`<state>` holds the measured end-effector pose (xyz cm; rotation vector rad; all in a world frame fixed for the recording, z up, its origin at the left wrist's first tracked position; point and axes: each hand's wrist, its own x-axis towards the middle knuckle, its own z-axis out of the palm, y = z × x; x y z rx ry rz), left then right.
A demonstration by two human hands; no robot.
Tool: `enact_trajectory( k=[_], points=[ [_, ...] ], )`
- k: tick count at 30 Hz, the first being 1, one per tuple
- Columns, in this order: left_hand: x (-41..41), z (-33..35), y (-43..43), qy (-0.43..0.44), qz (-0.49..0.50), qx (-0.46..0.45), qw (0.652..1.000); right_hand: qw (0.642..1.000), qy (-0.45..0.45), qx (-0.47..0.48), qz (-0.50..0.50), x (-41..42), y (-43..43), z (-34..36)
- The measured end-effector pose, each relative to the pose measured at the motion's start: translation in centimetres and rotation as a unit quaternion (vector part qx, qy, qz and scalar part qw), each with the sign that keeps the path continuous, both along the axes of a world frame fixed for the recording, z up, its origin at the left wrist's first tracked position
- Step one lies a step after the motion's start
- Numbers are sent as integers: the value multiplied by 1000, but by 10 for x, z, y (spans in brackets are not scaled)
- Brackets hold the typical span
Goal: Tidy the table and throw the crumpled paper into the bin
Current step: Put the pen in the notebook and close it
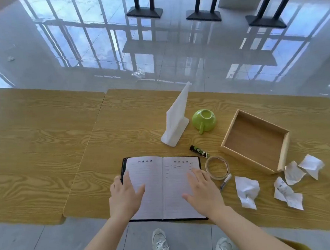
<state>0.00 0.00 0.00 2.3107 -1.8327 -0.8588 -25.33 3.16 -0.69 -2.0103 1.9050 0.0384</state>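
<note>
An open notebook [162, 175] with a black cover lies at the near edge of the wooden table [121, 128]. My left hand [124, 196] rests on its left page, with the fingers at the left cover edge. My right hand [203, 189] lies flat on the right page, fingers spread. To the right lie several crumpled papers: one [247, 191] close to the notebook, another [288, 194] farther right, and two [304, 168] by the wooden box. No bin is in view.
An empty wooden box [257, 140] stands at the right. A roll of clear tape [218, 168], a marker [225, 181], a small black-green tube [199, 151], an upturned green cup [204, 120] and a white stand [176, 120] sit behind the notebook. Black table bases [144, 12] stand on the glossy floor.
</note>
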Motion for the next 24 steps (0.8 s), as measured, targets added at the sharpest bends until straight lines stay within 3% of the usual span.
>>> enact_trajectory(
  k=[2,14,24],
  points=[
    [3,-2,-3,28,41,13,999,1000,11,8,1,4,0,-3],
    [-4,-13,0,-31,53,30,998,1000,16,10,-1,1,5,-17],
    [8,-8,-15,41,141,41,988,998,-39,14,-42,-2,4,-22]
  ],
)
